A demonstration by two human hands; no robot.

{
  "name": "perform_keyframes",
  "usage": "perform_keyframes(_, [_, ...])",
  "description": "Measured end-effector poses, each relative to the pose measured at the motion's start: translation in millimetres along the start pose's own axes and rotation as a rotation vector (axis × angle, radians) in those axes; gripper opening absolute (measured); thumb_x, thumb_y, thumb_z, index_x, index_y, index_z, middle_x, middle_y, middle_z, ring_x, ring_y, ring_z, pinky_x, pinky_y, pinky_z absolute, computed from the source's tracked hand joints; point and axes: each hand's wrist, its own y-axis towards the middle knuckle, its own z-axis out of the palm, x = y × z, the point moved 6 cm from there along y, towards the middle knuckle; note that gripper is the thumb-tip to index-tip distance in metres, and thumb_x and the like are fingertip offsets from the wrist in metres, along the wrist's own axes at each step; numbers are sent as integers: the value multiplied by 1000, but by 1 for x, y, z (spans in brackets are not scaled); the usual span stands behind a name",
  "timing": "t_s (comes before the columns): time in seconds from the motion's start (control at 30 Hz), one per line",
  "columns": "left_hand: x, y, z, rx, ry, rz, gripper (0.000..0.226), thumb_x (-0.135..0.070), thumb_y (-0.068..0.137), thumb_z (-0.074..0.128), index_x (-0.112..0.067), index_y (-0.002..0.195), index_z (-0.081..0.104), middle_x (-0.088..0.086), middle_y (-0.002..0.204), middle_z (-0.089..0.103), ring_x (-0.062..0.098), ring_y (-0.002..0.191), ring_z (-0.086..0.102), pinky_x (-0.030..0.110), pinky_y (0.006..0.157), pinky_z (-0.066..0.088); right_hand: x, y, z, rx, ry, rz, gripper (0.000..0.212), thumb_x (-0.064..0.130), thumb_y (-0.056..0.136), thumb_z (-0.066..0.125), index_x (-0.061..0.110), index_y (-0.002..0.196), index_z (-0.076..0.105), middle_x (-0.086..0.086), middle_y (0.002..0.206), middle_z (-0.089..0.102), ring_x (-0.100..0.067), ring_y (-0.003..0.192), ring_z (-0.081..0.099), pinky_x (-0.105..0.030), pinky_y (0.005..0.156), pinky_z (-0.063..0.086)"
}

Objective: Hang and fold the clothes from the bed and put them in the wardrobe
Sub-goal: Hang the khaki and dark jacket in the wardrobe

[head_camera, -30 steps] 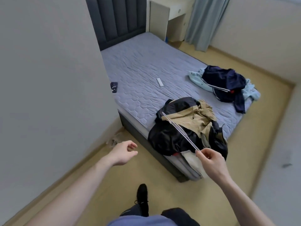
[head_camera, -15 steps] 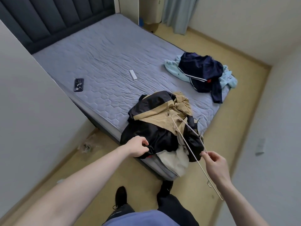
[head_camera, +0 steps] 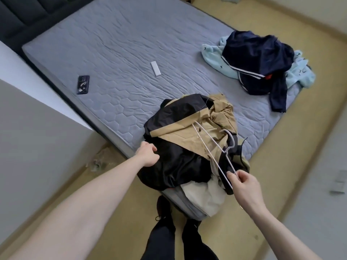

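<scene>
A heap of clothes lies at the bed's near corner: a black and tan jacket (head_camera: 180, 128) on top, a cream garment (head_camera: 202, 196) hanging over the mattress edge. My left hand (head_camera: 148, 153) grips the black fabric at the heap's left side. My right hand (head_camera: 244, 184) pinches a thin white wire hanger (head_camera: 212, 149) by one end, and the hanger lies slanted above the jacket. A second heap, a navy garment (head_camera: 257, 61) over a light blue one (head_camera: 214, 55), sits at the bed's far right edge.
The grey quilted mattress (head_camera: 122, 53) also holds a black phone (head_camera: 83, 84) and a white remote (head_camera: 155, 68). A pale wall corner (head_camera: 37, 128) stands close on my left. Yellow floor (head_camera: 281, 166) runs along the bed's right side, and my dark shoes (head_camera: 163, 205) stand at the bed's foot.
I have stepped up to the bed. My left hand reached forward and took hold of the black jacket. The hanger in my right hand swung over the heap.
</scene>
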Motion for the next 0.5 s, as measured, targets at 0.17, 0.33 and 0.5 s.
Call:
perform_keyframes(0.17, [-4,117,12,-21,105,4,51,-27,91,59,-26,141,56,1,166,15,30,147,30,43,117,35,-18,66,41,-10,8,15,50,30,92,65,19,66,25,11,55,26,-10,52,24,-32,55,26])
perform_keyframes(0.33, [10,212,43,0,312,26,56,-20,90,54,-34,145,54,3,172,-9,32,156,3,49,124,20,-53,116,90,2,83,45,50,30,95,65,14,68,25,5,58,27,-16,56,27,-32,57,28])
perform_keyframes(0.5, [32,267,69,39,291,-57,56,-21,95,51,-30,150,50,2,173,-3,33,158,-3,51,127,6,-75,135,123,-25,109,60,50,26,96,66,11,67,28,3,58,31,-13,55,29,-31,55,26])
